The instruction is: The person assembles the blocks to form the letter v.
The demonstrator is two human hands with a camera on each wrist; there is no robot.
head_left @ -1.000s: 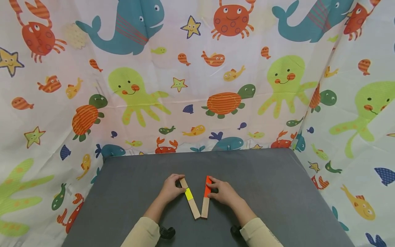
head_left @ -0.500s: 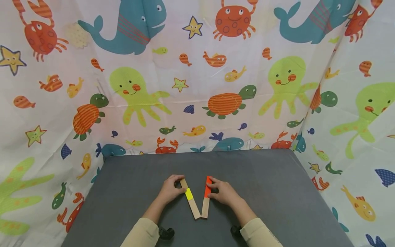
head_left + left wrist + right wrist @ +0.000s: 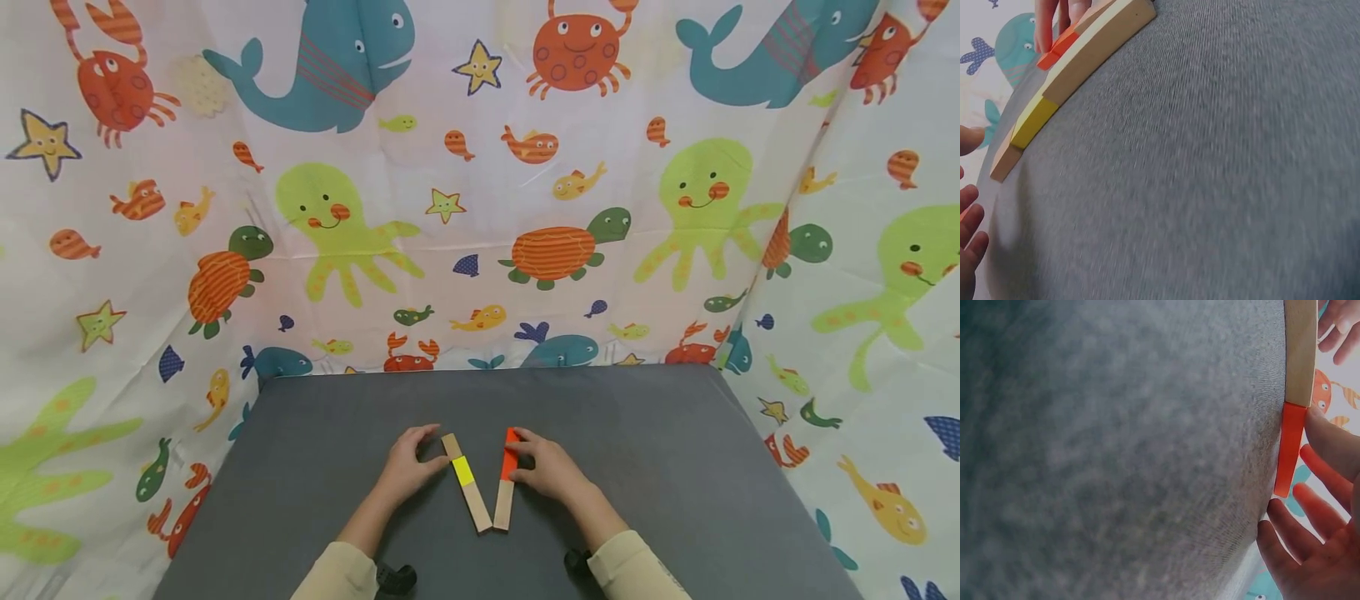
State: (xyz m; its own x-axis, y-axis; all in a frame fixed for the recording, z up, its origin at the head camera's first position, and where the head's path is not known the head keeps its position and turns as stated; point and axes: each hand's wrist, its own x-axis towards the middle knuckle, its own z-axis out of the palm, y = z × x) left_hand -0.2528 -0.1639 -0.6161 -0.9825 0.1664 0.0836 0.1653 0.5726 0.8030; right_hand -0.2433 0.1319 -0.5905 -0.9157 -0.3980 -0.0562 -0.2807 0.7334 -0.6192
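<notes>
Two rows of flat blocks form a V on the grey cloth, their near ends meeting. The left row has a short tan wooden block (image 3: 451, 446), a yellow block (image 3: 462, 471) and a longer plain wooden block (image 3: 477, 508). An orange-red block (image 3: 1290, 450) and a plain wooden block (image 3: 503, 505) make up the right row. My left hand (image 3: 408, 467) stands just left of its row, fingers spread and apart from the blocks. My right hand (image 3: 546, 468) rests loosely at the orange block, thumb by its joint with the wood, other fingertips along it and past its far end.
The grey cloth-covered table (image 3: 630, 433) reaches back to a white curtain (image 3: 450, 242) printed with sea animals, which also hangs along both sides. Dark straps (image 3: 395, 578) sit at both wrists beside the beige sleeves.
My left hand has let go of the short tan block and moved slightly left. The blocks and the right hand hold their places; the head view has shifted a little.
</notes>
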